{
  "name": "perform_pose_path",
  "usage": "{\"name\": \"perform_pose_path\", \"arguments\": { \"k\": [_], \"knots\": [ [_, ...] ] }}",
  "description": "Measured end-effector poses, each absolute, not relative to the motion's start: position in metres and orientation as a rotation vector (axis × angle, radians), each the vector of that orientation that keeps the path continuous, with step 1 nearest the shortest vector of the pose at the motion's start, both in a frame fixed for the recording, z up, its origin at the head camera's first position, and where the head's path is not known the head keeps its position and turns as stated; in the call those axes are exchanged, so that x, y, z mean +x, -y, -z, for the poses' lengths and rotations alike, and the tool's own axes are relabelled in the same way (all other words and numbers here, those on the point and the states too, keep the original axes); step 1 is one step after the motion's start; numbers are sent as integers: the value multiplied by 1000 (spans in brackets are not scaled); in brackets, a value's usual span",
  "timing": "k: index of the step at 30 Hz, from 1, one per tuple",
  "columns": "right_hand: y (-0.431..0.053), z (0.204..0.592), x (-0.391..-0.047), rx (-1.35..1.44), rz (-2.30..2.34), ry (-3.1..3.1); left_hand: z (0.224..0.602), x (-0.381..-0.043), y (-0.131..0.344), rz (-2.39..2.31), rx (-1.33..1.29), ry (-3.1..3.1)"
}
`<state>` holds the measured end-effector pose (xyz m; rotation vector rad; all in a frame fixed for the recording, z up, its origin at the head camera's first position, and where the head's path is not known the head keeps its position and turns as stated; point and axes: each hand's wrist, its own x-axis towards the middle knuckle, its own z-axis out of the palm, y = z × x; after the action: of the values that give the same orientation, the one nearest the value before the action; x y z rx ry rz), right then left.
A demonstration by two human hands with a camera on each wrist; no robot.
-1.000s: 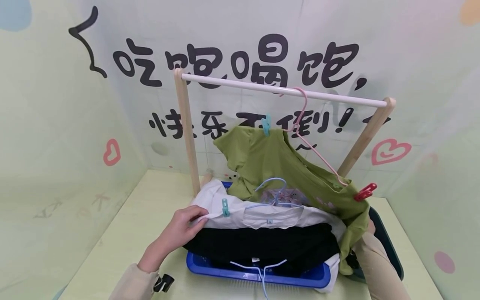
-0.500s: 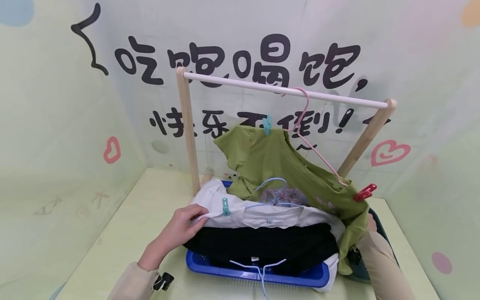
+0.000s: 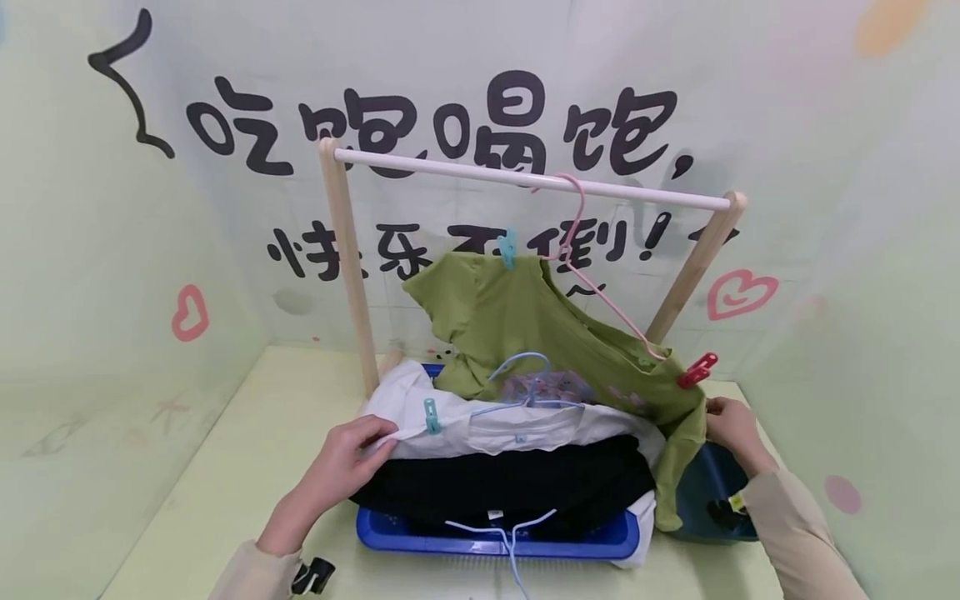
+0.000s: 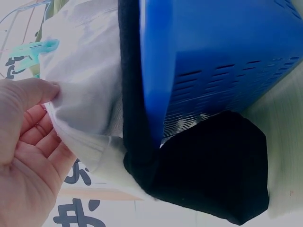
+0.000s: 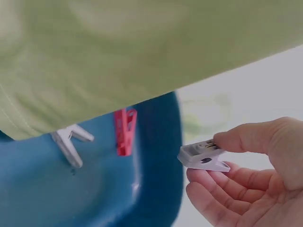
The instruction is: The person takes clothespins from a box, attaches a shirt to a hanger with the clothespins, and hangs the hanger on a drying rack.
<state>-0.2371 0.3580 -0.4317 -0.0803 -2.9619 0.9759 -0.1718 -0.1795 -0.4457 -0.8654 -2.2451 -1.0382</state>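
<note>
My left hand (image 3: 341, 462) pinches the shoulder edge of a white shirt (image 4: 90, 80) between thumb and fingers. Beside that grip, a teal clothespin (image 3: 431, 416) is on the shirt, and a blue hanger (image 3: 530, 393) sits in its neckline. In the right wrist view, my right hand (image 5: 255, 175) holds a grey clothespin (image 5: 203, 156) between thumb and fingers, just past the basin's rim. A green shirt (image 3: 498, 325) hangs askew from a pink hanger (image 3: 609, 304), with a red clothespin (image 3: 697, 370) and another teal clothespin (image 3: 507, 248) on it.
The white shirt lies over a black garment (image 3: 510, 483) on a blue basket (image 3: 495, 547). Another blue hanger (image 3: 510, 542) juts over its front. A dark teal basin (image 5: 161, 189) holds red (image 5: 125, 132) and grey clothespins (image 5: 68, 144). A rack's white rod (image 3: 465, 171) spans behind.
My right hand, earlier mostly hidden behind the green shirt's hem, has come up from the basin and now shows a grey clothespin. The head view has shifted. My left hand keeps its grip.
</note>
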Motion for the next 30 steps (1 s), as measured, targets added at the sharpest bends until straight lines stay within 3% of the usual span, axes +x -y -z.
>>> {"name": "perform_pose_path", "arguments": {
  "k": [22, 30],
  "knots": [
    [-312, 379, -134, -121, -1296, 2703, 446, -171, 181, 1039, -872, 2222],
    [-277, 384, -126, 383, -1330, 2472, 446, -171, 181, 1048, -892, 2215]
  ]
}}
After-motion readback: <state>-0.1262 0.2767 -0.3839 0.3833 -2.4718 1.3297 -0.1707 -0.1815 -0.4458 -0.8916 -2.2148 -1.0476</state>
